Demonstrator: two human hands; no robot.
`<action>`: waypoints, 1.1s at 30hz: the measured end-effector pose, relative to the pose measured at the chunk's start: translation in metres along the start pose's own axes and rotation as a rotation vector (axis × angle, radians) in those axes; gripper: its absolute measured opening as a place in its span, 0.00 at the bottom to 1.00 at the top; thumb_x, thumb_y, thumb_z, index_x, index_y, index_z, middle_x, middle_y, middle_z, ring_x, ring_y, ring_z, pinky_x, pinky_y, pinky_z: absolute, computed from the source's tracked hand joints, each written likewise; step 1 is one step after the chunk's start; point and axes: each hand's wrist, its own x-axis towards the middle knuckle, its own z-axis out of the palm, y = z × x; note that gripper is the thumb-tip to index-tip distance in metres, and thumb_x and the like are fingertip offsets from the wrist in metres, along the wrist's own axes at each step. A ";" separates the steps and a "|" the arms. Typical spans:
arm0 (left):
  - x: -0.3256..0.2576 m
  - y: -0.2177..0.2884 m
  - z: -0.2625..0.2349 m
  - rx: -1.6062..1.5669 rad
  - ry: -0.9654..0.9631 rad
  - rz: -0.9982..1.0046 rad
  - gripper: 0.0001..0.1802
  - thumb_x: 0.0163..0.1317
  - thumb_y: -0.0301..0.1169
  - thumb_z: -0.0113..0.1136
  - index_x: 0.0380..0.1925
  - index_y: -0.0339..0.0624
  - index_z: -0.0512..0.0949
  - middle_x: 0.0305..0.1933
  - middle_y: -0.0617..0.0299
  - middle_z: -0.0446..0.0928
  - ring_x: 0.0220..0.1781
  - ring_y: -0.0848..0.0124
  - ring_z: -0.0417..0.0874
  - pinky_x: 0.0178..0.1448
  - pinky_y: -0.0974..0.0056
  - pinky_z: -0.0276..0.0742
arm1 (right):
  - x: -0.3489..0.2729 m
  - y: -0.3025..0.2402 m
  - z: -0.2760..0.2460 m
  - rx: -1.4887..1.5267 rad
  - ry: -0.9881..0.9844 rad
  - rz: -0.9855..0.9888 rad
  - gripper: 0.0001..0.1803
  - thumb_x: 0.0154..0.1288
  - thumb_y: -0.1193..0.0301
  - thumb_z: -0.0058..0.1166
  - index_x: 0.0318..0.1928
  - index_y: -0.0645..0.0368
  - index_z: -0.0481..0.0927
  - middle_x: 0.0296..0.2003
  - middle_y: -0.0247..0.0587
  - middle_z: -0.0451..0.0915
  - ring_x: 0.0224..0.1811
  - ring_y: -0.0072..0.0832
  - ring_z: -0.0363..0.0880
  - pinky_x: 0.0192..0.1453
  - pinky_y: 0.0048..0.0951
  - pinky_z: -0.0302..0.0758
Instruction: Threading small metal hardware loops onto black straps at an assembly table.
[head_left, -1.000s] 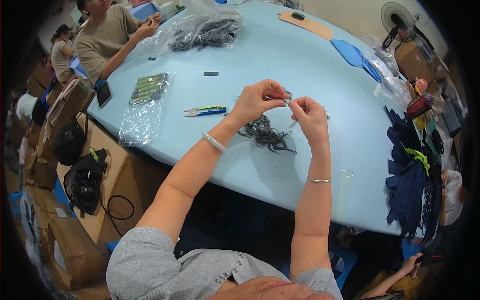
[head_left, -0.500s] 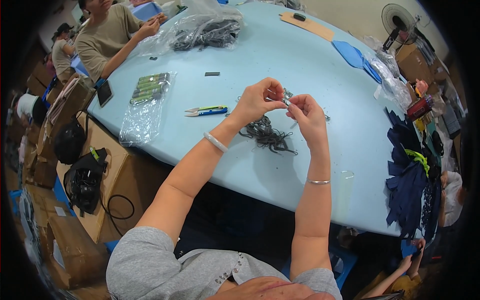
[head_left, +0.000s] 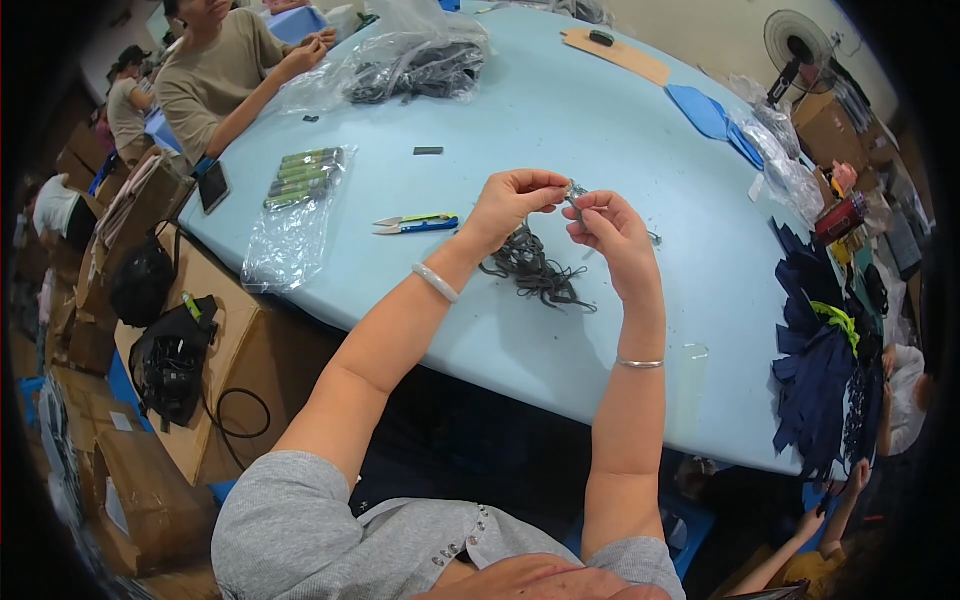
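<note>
A: Start with the small dark piece (head_left: 574,197). It sits in the air above the counter (head_left: 560,120), pinched between both hands, with a thin strand trailing off it.

B: The left hand (head_left: 512,200) has its grip pressed together on the piece's left end, thumb against forefinger. The right hand (head_left: 612,228) pinches the other end the same way.

A: Just below them lies the tangle of dark cords (head_left: 532,270). I judge that is the first hazard: the loose strand could snag in the pile and drag several cords along if the piece is lifted.

B: The piece is tiny, too small to make out clearly. With only fingertip contact, a slip could drop it into that tangle, where it would be hard to find, dark on dark.

A: The thread snips (head_left: 415,223) lie to the left, well apart from both hands, blades pointing away. A blind reach for them might prick a finger.

B: Farther left, the clear bag of green pieces (head_left: 296,200) lies near the counter's edge; an elbow could nudge it off.
</note>
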 end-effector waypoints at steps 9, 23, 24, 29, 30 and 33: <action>-0.003 0.006 0.006 0.169 -0.013 0.076 0.12 0.60 0.27 0.60 0.44 0.36 0.78 0.40 0.62 0.80 0.41 0.76 0.79 0.46 0.71 0.77 | 0.005 0.008 -0.002 -0.115 0.070 -0.022 0.07 0.63 0.77 0.53 0.40 0.68 0.78 0.35 0.40 0.81 0.34 0.23 0.81 0.41 0.22 0.79; -0.005 -0.001 0.009 0.242 -0.044 0.139 0.07 0.58 0.23 0.60 0.37 0.37 0.77 0.35 0.64 0.80 0.37 0.76 0.81 0.44 0.71 0.77 | 0.006 0.014 0.001 -0.465 0.233 -0.109 0.04 0.60 0.77 0.57 0.32 0.67 0.77 0.27 0.39 0.81 0.29 0.23 0.82 0.34 0.21 0.80; -0.005 -0.001 0.010 0.243 -0.047 0.138 0.07 0.58 0.23 0.60 0.37 0.37 0.77 0.35 0.64 0.80 0.37 0.76 0.81 0.44 0.71 0.77 | 0.006 0.013 0.002 -0.536 0.243 -0.087 0.05 0.59 0.77 0.57 0.31 0.67 0.77 0.26 0.40 0.81 0.29 0.23 0.82 0.34 0.21 0.80; -0.009 0.003 0.019 0.409 -0.017 0.337 0.07 0.59 0.21 0.59 0.38 0.38 0.77 0.35 0.64 0.80 0.40 0.76 0.82 0.42 0.72 0.77 | 0.005 0.013 0.000 -0.178 0.207 -0.001 0.06 0.60 0.77 0.56 0.36 0.68 0.76 0.29 0.43 0.81 0.29 0.25 0.82 0.35 0.22 0.81; -0.009 0.003 0.019 0.411 -0.016 0.338 0.07 0.59 0.21 0.59 0.38 0.38 0.77 0.35 0.64 0.80 0.40 0.76 0.82 0.42 0.72 0.77 | 0.006 0.013 0.000 -0.057 0.169 0.008 0.08 0.60 0.77 0.56 0.39 0.68 0.76 0.30 0.44 0.81 0.29 0.26 0.83 0.35 0.23 0.81; -0.009 0.003 0.017 0.389 -0.025 0.379 0.07 0.60 0.21 0.58 0.38 0.39 0.76 0.37 0.63 0.80 0.40 0.75 0.82 0.42 0.71 0.78 | 0.006 0.010 0.004 0.018 0.114 -0.007 0.11 0.61 0.76 0.56 0.44 0.67 0.75 0.32 0.44 0.81 0.30 0.26 0.83 0.36 0.24 0.82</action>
